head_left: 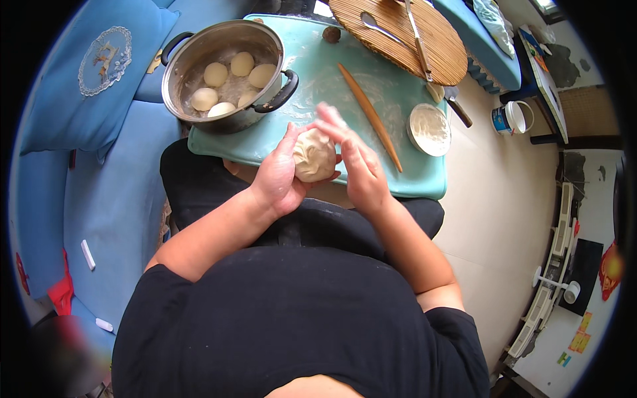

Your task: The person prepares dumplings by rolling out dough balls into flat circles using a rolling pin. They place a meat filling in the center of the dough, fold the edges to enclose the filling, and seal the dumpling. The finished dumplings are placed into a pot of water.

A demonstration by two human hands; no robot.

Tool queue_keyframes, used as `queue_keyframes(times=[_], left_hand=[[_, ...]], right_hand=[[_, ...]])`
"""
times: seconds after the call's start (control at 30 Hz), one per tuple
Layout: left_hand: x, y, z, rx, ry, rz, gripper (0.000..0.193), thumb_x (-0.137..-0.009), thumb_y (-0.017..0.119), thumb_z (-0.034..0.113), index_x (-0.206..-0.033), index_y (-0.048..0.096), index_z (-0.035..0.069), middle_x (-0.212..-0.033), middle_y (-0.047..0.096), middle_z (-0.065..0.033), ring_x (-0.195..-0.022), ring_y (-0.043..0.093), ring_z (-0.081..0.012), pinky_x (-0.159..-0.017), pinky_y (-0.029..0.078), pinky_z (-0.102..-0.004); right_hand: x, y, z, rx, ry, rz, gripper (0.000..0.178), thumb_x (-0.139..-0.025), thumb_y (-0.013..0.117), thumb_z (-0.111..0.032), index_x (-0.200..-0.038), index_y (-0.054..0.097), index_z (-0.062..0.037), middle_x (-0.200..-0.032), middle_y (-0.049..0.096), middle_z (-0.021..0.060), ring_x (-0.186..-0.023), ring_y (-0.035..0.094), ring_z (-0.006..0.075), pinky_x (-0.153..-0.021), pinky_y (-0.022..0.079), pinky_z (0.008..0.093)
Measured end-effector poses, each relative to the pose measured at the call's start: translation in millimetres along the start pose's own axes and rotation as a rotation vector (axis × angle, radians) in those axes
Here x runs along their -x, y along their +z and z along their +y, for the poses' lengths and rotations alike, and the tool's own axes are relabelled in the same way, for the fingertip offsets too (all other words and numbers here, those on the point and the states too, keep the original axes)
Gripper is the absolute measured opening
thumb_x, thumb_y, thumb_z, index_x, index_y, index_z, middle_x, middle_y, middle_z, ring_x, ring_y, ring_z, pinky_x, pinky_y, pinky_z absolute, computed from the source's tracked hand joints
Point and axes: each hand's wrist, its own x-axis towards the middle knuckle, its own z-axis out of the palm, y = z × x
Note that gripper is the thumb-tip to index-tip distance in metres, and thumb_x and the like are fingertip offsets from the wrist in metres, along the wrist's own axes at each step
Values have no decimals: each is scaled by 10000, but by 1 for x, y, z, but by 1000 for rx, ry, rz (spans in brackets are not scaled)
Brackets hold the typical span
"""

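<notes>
A pale round of dough [314,158] with gathered folds on its upper face rests in my left hand [275,176]. The left fingers curl beneath it, and their tips show on its far right side. My right hand [361,166] stands along the right of the dough, its fingers stretched out and a little blurred. Whether the right palm touches the dough I cannot tell. Ahead and to the left is a steel pot [229,125] with black handles, holding several smooth dough balls [242,64]. A tapered wooden rolling pin [368,113] lies to the right, beyond my right hand.
The floury turquoise tabletop [305,50] bears a bowl [434,154] of white flour at right. A woven round tray [451,53] with a spoon [381,26] overhangs the far right. A dark-handled knife [459,114] juts past the edge. A blue sofa [116,186] borders the left; a bucket [499,121] stands right.
</notes>
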Motion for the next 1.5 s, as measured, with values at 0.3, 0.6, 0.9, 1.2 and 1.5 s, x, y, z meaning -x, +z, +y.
queue_keyframes(times=[0.3,0.6,0.9,1.2,1.5], left_hand=[[1,-5,-9,-61,308,-40,426,-957,483,298,-1331,373,126,-1240,505,-68,-1120,511,-182,-948,434,-363],[-15,-14,13,-1103,1152,-123,443,-933,499,298,-1268,436,15,-1356,420,-169,-1253,403,-260,-1055,294,-377],[-15,4,12,-1118,1425,-164,151,-904,489,105,-993,540,-6,-1116,585,-154,-1066,555,-287,-952,407,-387],[-17,6,11,-814,1116,-60,334,-932,427,168,-1153,562,-44,-1211,567,-148,-1146,514,-284,-1005,358,-360],[-27,-18,6,-1296,1176,-97,349,-947,374,161,-1092,615,-45,-1278,531,-192,-1277,405,-363,-1069,260,-417]], right_hand=[[-8,19,31,224,-113,138,442,-970,428,-250,-1302,417,41,-1369,419,190,-1272,401,300,-1059,306,379],[-18,46,-11,-749,308,427,369,-984,407,-298,-1187,504,-5,-1108,568,77,-1002,546,146,-883,438,278],[-23,53,-9,-607,273,469,352,-991,363,-285,-1069,552,2,-1007,592,82,-891,570,131,-795,468,276],[-22,48,-3,-965,471,495,427,-974,368,-397,-1168,518,-48,-1080,607,77,-982,596,185,-889,471,317],[-16,44,16,-890,488,611,272,-952,449,-247,-1084,548,-30,-1029,606,87,-950,593,177,-850,474,298]])
